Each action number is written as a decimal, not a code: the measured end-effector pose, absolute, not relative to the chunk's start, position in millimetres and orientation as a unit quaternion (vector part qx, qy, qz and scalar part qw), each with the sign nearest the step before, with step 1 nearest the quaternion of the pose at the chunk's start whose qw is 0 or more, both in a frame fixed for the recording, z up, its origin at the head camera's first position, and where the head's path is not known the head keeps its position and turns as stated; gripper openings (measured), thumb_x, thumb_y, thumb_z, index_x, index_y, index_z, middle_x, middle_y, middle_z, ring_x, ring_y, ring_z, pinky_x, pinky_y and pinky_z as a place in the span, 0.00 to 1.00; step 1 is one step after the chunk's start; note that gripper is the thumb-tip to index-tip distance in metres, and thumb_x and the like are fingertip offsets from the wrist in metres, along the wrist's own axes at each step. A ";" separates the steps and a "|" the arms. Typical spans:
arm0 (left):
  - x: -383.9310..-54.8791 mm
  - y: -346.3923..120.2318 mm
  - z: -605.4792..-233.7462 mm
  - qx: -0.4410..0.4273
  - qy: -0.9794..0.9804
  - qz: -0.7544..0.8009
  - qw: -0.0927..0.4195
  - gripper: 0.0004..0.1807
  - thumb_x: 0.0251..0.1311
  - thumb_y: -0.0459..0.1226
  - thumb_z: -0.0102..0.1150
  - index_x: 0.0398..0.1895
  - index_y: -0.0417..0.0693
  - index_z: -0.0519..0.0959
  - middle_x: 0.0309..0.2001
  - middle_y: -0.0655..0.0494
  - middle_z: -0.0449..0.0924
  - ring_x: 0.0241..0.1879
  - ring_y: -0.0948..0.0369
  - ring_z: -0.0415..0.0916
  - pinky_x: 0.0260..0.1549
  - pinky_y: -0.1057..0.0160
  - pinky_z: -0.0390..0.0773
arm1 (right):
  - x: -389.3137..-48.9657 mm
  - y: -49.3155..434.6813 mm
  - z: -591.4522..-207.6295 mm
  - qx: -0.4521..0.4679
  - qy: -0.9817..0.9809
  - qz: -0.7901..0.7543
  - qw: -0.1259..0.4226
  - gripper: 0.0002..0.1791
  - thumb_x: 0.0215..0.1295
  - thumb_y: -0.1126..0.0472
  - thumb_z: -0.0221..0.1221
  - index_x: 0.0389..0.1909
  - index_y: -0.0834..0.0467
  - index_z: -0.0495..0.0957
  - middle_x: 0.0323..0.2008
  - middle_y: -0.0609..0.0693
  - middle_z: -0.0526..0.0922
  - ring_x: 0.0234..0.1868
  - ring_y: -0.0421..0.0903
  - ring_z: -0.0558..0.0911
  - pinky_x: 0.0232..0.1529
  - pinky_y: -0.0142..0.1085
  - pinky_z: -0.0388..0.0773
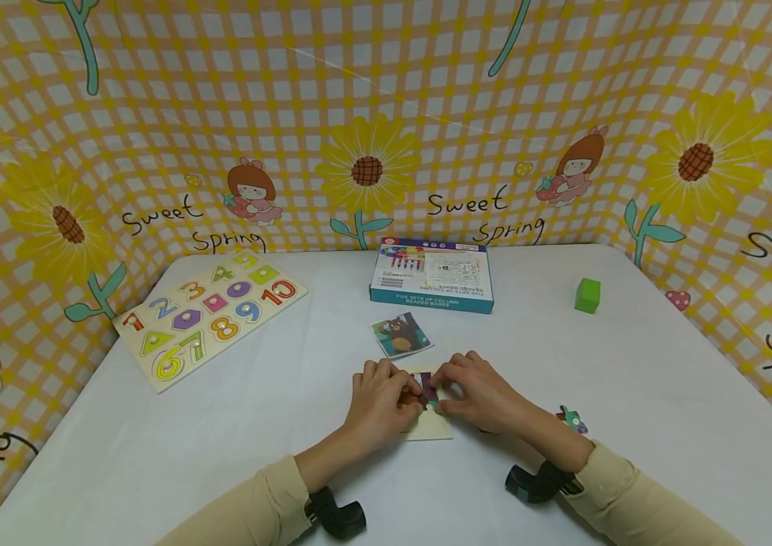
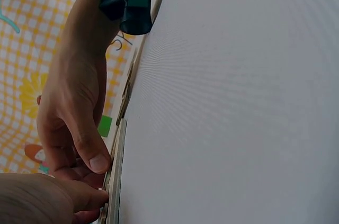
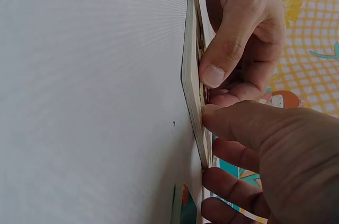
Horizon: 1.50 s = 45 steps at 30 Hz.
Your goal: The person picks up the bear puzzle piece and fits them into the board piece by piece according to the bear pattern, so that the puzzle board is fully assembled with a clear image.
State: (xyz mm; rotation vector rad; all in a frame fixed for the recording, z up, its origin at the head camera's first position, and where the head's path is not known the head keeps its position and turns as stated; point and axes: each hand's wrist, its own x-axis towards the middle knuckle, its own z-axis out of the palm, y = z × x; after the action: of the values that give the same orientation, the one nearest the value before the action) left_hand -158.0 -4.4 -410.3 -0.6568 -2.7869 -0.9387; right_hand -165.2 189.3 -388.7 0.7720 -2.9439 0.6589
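Observation:
A small wooden puzzle board [image 1: 430, 432] lies flat on the white table in front of me, partly filled with brown and purple jigsaw pieces. My left hand [image 1: 382, 398] bends over its left side, thumb and fingers pinching at a brown puzzle piece mostly hidden beneath them. From the other side my right hand [image 1: 478, 390] holds a purple puzzle piece [image 1: 427, 383] between thumb and fingers, down at the board. In the right wrist view, both thumbs come close together at the rim of the board [image 3: 195, 91].
Behind the board lies a bear picture card [image 1: 401, 335], then a bead-set box [image 1: 431, 277]. A number-and-shape board [image 1: 211, 318] is at the left, a green block [image 1: 588, 296] at the back right. A loose puzzle piece [image 1: 572, 419] lies by my right forearm.

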 end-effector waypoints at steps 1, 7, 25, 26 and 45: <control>-157.9 -4.2 -410.3 -0.217 -0.923 -0.311 0.064 0.04 0.51 0.40 0.64 0.30 0.56 0.80 0.36 0.58 0.70 0.40 0.61 0.59 0.41 0.59 0.57 | -165.2 189.2 -388.7 0.247 -0.945 0.212 0.013 0.13 0.49 0.57 0.68 0.37 0.52 0.80 0.35 0.45 0.77 0.39 0.42 0.67 0.41 0.38 0.64; -157.5 -3.2 -409.6 -0.216 -0.923 -0.313 0.061 0.04 0.51 0.40 0.64 0.30 0.55 0.80 0.36 0.58 0.70 0.40 0.61 0.59 0.41 0.60 0.56 | -165.1 189.1 -388.9 0.242 -0.947 0.212 0.011 0.14 0.49 0.56 0.68 0.37 0.52 0.80 0.35 0.45 0.78 0.39 0.42 0.67 0.42 0.37 0.63; -149.8 -25.3 -396.6 -0.196 -0.918 -0.341 0.040 0.07 0.50 0.41 0.64 0.33 0.52 0.82 0.39 0.54 0.71 0.43 0.58 0.60 0.43 0.55 0.58 | -165.8 187.6 -390.2 0.241 -0.947 0.212 0.010 0.14 0.49 0.55 0.68 0.38 0.52 0.80 0.35 0.45 0.77 0.40 0.43 0.67 0.44 0.40 0.64; -149.4 -28.0 -395.9 -0.194 -0.918 -0.343 0.038 0.07 0.50 0.40 0.64 0.33 0.52 0.82 0.39 0.54 0.71 0.43 0.57 0.60 0.43 0.55 0.58 | -165.9 187.5 -390.3 0.240 -0.947 0.212 0.009 0.15 0.49 0.55 0.68 0.38 0.52 0.80 0.35 0.45 0.77 0.40 0.42 0.67 0.44 0.40 0.64; -143.7 -68.7 -404.0 -0.182 -0.920 -0.346 0.015 0.13 0.45 0.38 0.69 0.38 0.52 0.83 0.41 0.54 0.74 0.45 0.57 0.61 0.42 0.56 0.59 | -166.2 187.8 -391.9 0.236 -0.949 0.208 0.007 0.15 0.50 0.55 0.67 0.40 0.52 0.79 0.37 0.46 0.78 0.41 0.43 0.67 0.44 0.41 0.65</control>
State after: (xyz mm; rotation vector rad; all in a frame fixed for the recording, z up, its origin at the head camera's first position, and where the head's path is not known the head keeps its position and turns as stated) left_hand -143.7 -68.7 -404.0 -0.5653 -2.8648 -1.0772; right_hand -166.2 187.8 -391.9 0.7396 -2.9681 0.6506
